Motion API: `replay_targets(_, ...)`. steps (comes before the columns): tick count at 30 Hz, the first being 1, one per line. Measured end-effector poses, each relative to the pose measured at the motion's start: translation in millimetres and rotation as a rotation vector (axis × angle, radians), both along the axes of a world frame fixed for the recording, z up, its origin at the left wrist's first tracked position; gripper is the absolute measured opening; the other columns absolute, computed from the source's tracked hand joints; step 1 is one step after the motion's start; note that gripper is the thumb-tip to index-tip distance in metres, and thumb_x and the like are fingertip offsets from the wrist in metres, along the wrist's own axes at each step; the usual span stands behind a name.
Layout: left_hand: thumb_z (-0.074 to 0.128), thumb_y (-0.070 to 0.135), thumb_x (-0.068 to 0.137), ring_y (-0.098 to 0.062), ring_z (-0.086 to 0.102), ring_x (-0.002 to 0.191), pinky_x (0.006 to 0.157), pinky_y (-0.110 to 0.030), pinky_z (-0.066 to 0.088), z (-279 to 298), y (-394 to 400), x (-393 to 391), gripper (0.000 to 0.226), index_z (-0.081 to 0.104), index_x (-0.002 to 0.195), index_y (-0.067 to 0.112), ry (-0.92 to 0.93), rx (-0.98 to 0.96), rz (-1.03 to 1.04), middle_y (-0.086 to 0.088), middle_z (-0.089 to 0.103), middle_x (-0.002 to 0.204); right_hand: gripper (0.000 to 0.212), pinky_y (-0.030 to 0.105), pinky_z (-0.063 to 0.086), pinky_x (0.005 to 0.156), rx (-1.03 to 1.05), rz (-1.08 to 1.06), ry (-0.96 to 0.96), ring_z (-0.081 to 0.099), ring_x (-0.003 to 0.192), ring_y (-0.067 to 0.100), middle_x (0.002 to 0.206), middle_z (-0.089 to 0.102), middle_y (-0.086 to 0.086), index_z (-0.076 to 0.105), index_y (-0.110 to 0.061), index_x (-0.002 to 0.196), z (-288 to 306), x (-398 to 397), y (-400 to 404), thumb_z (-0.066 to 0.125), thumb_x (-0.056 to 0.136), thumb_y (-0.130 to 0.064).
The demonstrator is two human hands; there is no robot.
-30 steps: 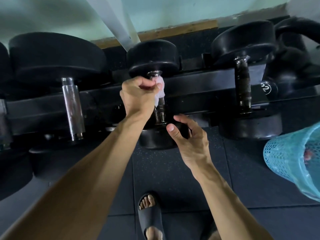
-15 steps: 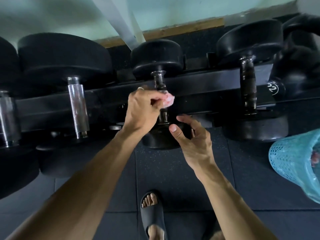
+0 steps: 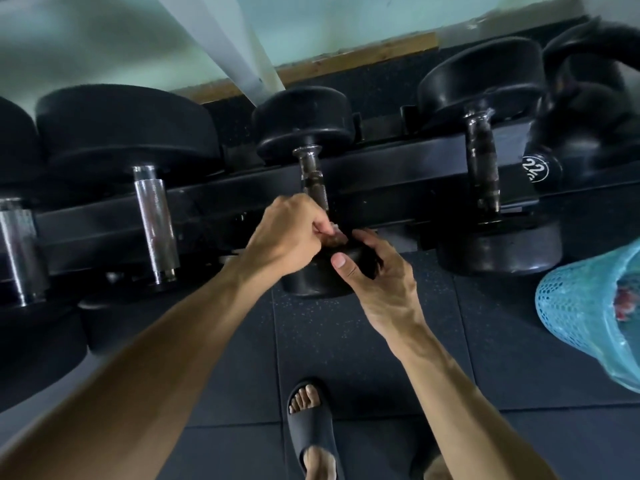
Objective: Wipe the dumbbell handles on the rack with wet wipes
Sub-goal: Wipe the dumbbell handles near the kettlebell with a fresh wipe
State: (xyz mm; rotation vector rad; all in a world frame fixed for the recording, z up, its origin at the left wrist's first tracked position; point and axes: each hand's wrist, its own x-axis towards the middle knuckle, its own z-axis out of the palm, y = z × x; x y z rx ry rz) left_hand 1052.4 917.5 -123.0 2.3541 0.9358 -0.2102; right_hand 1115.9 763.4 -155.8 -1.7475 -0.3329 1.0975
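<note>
A small black dumbbell lies on the rack (image 3: 221, 202) in the middle, its dark knurled handle (image 3: 313, 180) bare along the upper half. My left hand (image 3: 291, 233) grips a crumpled wet wipe (image 3: 334, 230) round the handle's lower end; only a pale scrap of the wipe shows between the fingers. My right hand (image 3: 374, 271) curls over the dumbbell's near black head (image 3: 308, 282), thumb on its top face.
Larger dumbbells with chrome handles (image 3: 156, 220) lie to the left, another dumbbell (image 3: 483, 168) and a kettlebell marked 22 (image 3: 535, 169) to the right. A blue mesh basket (image 3: 588, 306) stands at the right edge. My sandalled foot (image 3: 308, 420) is on the rubber floor.
My left hand slid the wipe down the handle from just under the far head to the near end. My right hand closed onto the near head.
</note>
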Motion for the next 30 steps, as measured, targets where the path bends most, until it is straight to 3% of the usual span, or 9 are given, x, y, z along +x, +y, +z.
replay_targets(3,0.077,0.019,0.086,-0.001,0.069,0.080,0.072,-0.014,0.053,2,8,14,0.004,0.080,0.083,0.020,-0.044,0.031,-0.050,0.014,0.073,0.084,0.057,0.025,0.039,0.111,-0.009,0.005,0.005,0.047,0.128,0.002,0.140,0.052,-0.014,0.057,-0.034,0.133,0,0,-2,0.077,0.081,-0.045)
replay_targets(6,0.076,0.022,0.086,-0.007,0.070,0.083,0.075,-0.028,0.059,2,17,21,0.007,0.080,0.086,0.017,-0.169,0.141,-0.045,0.007,0.074,0.091,0.058,0.016,0.033,0.104,-0.013,-0.026,0.018,0.040,0.126,-0.003,0.135,0.047,-0.019,0.054,-0.037,0.135,-1,-2,-2,0.076,0.082,-0.045)
replay_targets(11,0.074,0.009,0.087,-0.010,0.069,0.088,0.082,-0.023,0.054,2,7,11,0.010,0.080,0.090,0.017,0.093,0.038,-0.176,0.005,0.074,0.095,0.072,0.035,0.045,0.109,-0.013,-0.057,0.024,0.054,0.126,0.007,0.134,0.058,-0.010,0.055,-0.039,0.133,-5,-9,-1,0.076,0.068,-0.065)
replay_targets(16,0.066,0.012,0.092,-0.014,0.072,0.092,0.080,-0.038,0.059,2,23,23,0.015,0.080,0.088,0.015,-0.151,0.230,-0.118,0.004,0.075,0.101,0.061,0.035,0.040,0.113,-0.058,-0.019,0.025,0.046,0.134,0.010,0.142,0.052,-0.009,0.053,-0.040,0.135,-1,-3,-5,0.076,0.080,-0.050)
replay_targets(18,0.066,0.014,0.094,-0.016,0.071,0.091,0.078,-0.038,0.060,1,29,22,0.015,0.080,0.089,0.014,-0.212,0.335,-0.059,0.002,0.074,0.103,0.064,0.037,0.041,0.112,-0.054,-0.013,0.025,0.046,0.134,0.012,0.142,0.052,-0.009,0.052,-0.040,0.136,0,-4,-4,0.075,0.078,-0.054)
replay_targets(21,0.071,0.014,0.091,-0.012,0.071,0.093,0.080,-0.034,0.060,-2,16,7,0.009,0.079,0.087,0.012,-0.173,0.207,-0.159,0.004,0.073,0.101,0.067,0.036,0.043,0.110,-0.045,-0.031,0.020,0.050,0.131,0.011,0.139,0.055,-0.008,0.053,-0.039,0.135,-3,-7,-4,0.076,0.075,-0.057)
replay_targets(25,0.072,0.018,0.090,-0.003,0.061,0.069,0.066,-0.017,0.048,6,10,7,0.010,0.078,0.084,0.014,-0.054,0.089,-0.237,0.015,0.060,0.074,0.065,0.036,0.048,0.106,-0.046,-0.056,0.025,0.057,0.124,0.012,0.131,0.061,-0.006,0.055,-0.041,0.131,-3,-9,-3,0.078,0.073,-0.059)
replay_targets(28,0.067,0.015,0.091,-0.020,0.065,0.074,0.066,-0.032,0.051,10,28,20,0.016,0.076,0.080,0.007,-0.148,0.230,-0.117,0.001,0.066,0.081,0.066,0.040,0.044,0.110,-0.064,-0.052,0.041,0.053,0.129,0.016,0.134,0.060,-0.004,0.055,-0.046,0.129,-2,-8,-3,0.077,0.070,-0.064)
replay_targets(30,0.069,0.009,0.089,-0.017,0.068,0.080,0.068,-0.030,0.052,12,25,17,0.012,0.076,0.080,0.006,-0.112,0.207,-0.174,0.004,0.067,0.086,0.071,0.038,0.045,0.109,-0.073,-0.045,0.030,0.053,0.128,0.015,0.133,0.060,-0.004,0.054,-0.043,0.132,-1,-9,-4,0.075,0.068,-0.065)
